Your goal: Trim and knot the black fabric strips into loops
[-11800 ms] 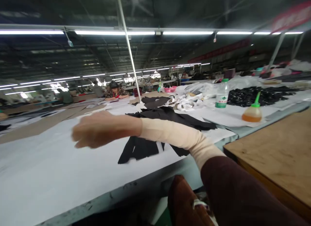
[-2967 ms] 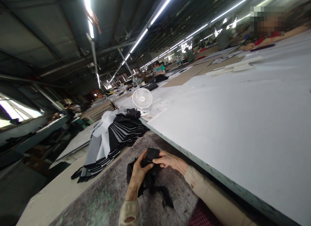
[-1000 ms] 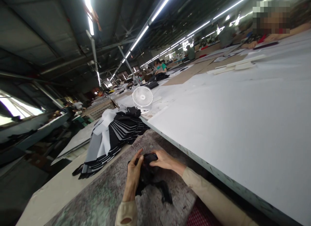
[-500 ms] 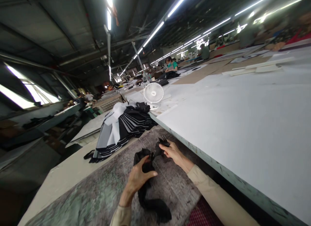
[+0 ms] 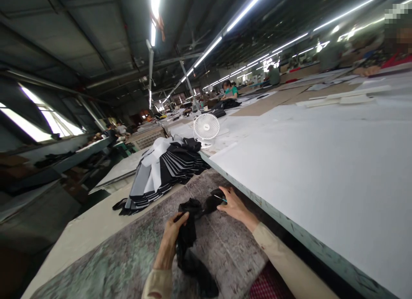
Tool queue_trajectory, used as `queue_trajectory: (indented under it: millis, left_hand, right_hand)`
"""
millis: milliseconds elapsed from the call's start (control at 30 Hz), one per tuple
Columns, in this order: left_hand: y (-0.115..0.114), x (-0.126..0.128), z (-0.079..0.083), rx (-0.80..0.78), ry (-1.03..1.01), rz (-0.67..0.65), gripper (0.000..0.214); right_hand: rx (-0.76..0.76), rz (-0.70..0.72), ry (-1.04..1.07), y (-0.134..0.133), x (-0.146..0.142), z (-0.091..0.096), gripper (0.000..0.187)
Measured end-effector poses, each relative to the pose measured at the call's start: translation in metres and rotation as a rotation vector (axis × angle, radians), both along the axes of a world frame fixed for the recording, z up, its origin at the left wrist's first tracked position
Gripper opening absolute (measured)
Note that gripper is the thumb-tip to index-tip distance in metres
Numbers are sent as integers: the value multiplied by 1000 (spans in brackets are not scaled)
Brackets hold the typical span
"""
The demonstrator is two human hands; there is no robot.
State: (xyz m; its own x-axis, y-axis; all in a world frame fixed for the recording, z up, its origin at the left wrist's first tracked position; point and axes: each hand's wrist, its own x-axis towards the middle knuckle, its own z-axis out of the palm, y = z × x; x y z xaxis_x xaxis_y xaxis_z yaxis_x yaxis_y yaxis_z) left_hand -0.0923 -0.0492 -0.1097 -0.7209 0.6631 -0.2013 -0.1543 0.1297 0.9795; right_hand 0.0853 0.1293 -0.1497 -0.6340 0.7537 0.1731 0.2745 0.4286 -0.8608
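My left hand (image 5: pixel 171 234) is closed on a bundle of black fabric (image 5: pixel 189 243) that hangs down onto the mottled grey work surface (image 5: pixel 122 264). A short way to the right, my right hand (image 5: pixel 232 204) pinches another part of the same black fabric, pulled out to the side, and something thin and light shows between its fingers. Both wrists wear beige sleeves. The hands work just in front of the edge of the long white table (image 5: pixel 322 170).
A fanned stack of black, grey and white cut pieces (image 5: pixel 161 170) lies beyond my hands. A small white fan (image 5: pixel 206 128) stands behind it. Other people sit at tables far back and at the upper right. A red checked cloth (image 5: pixel 270 288) is below my right forearm.
Over the last second my hands have drawn apart, stretching the black fabric between them. The view has tilted slightly left and up.
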Motion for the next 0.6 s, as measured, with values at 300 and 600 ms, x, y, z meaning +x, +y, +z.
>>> queue_trajectory:
  millis: [300, 600]
  left_hand:
    - [8, 6, -9, 161, -196, 139, 19]
    - [34, 24, -17, 201, -225, 169, 23]
  right_hand:
    - [-140, -3, 333, 2, 3, 20, 46]
    - [-103, -3, 340, -17, -7, 25, 41]
